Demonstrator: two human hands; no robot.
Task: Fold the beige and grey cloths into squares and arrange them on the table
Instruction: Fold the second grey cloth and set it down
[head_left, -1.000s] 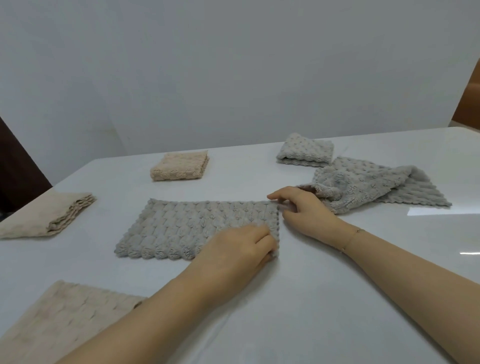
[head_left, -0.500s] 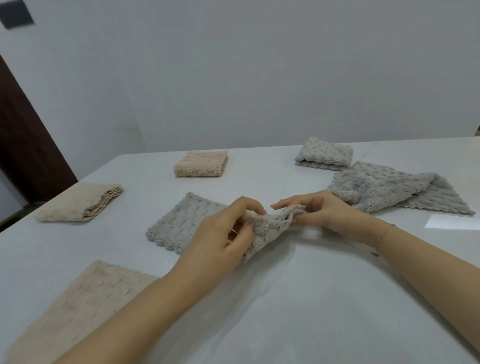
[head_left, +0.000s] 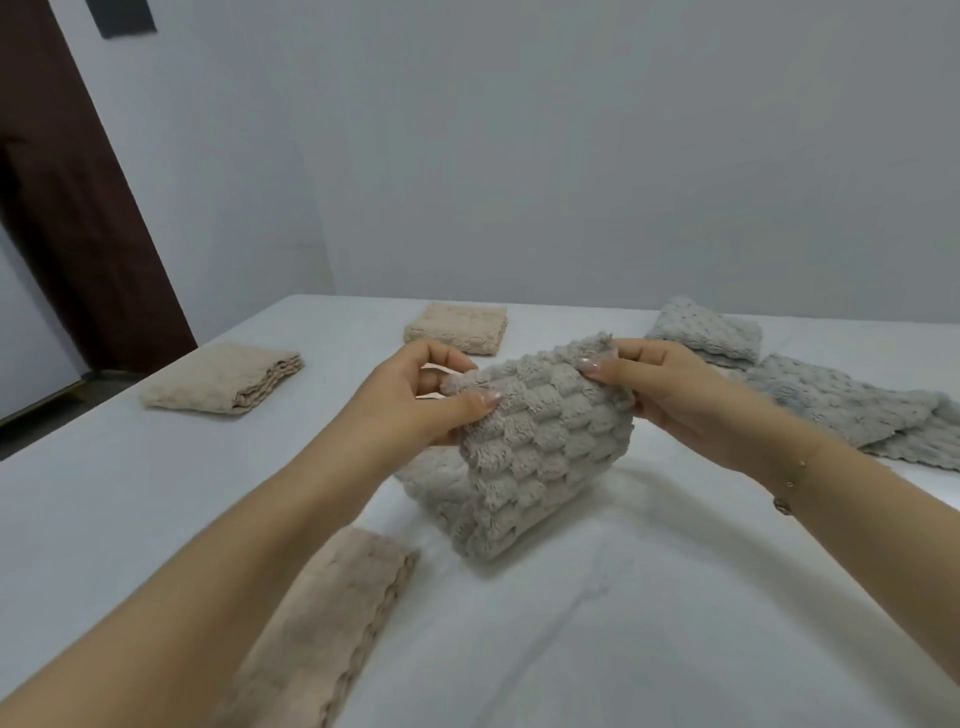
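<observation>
Head view: your left hand and right hand pinch the grey cloth mid-fold; next, lay its edges together.

The near beige cloth is cut off by the bottom edge.

Bare desk at 6 o'clock, passage free. Folded beige cloth blocks 7 o'clock; unfolded grey cloth blocks 2 o'clock; folded squares line far edge.
</observation>
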